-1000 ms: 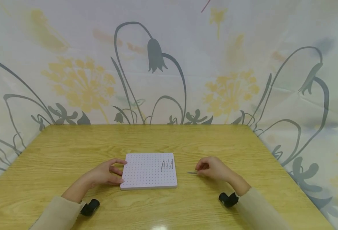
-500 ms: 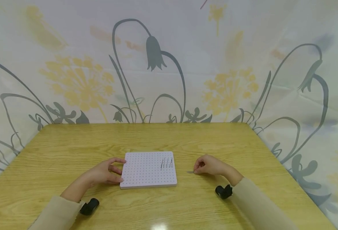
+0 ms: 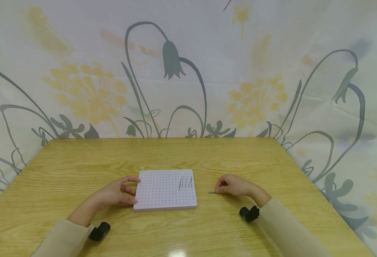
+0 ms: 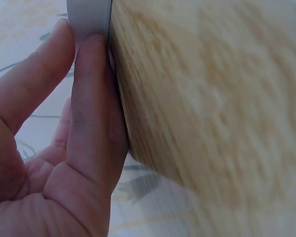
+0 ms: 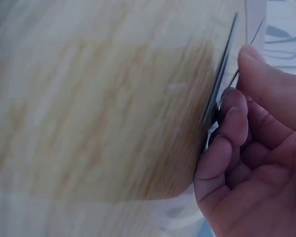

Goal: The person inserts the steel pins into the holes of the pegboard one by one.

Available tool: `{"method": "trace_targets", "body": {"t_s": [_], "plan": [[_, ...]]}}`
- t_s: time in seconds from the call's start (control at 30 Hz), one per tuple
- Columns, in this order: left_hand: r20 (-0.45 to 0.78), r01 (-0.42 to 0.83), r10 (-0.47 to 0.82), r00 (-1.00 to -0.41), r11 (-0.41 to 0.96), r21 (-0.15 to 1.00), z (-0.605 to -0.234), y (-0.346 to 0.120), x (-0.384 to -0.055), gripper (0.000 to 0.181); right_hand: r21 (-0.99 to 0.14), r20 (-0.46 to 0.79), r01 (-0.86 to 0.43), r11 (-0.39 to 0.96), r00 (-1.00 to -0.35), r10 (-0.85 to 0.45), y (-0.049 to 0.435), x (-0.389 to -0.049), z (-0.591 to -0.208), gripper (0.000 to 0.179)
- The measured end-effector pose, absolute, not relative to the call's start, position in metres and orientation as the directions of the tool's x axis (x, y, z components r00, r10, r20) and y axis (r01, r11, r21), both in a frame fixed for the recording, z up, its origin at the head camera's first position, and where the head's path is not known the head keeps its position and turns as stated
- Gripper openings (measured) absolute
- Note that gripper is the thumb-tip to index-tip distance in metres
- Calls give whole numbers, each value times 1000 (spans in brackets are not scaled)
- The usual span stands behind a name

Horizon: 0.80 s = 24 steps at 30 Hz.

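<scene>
A white board (image 3: 162, 194) dotted with rows of small holes lies on the table. Several thin dark metal pins (image 3: 186, 182) stand in its right part. My left hand (image 3: 117, 192) rests at the board's left edge, fingers fairly straight. In the left wrist view the thumb (image 4: 64, 37) and a finger (image 4: 92, 54) touch the board's side (image 4: 89, 17). Right of the board, my right hand (image 3: 233, 185) has curled fingers low at the table; it appears to pinch a thin pin (image 5: 259, 27). Beside the fingertips lies a dark metal pin or small bunch (image 5: 222, 71), partly hidden.
The wooden table (image 3: 162, 157) reaches back to a wall covering (image 3: 111, 71) printed with flowers. A black wrist camera (image 3: 100, 231) sits at the left sleeve; another black wrist camera (image 3: 249, 214) sits at the right one.
My right hand has shifted slightly left, and its fingers have closed in at the pins on the table. The left hand and the board have stayed put.
</scene>
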<state>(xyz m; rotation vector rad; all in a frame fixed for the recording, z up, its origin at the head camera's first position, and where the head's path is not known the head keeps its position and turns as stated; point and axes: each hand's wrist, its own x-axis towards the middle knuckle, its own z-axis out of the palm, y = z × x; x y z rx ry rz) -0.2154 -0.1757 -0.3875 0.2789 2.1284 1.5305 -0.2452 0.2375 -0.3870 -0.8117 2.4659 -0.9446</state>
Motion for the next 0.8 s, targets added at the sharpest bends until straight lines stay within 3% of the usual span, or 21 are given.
{"method": "trace_targets", "body": {"t_s": [0.37, 0.57, 0.8], "plan": [[-278, -128, 423, -863, 348, 929, -386, -174, -214, 69, -740, 1, -399, 541, -806, -592, 226, -244, -390, 9], [-275, -128, 425, -862, 343, 931, -387, -174, -214, 69, -805, 19, -335, 490, -840, -543, 216, -241, -384, 11], [-279, -127, 425, -861, 351, 928, -386, -174, -214, 69, -888, 29, -273, 370, -836, -548, 205, -238, -381, 15]]}}
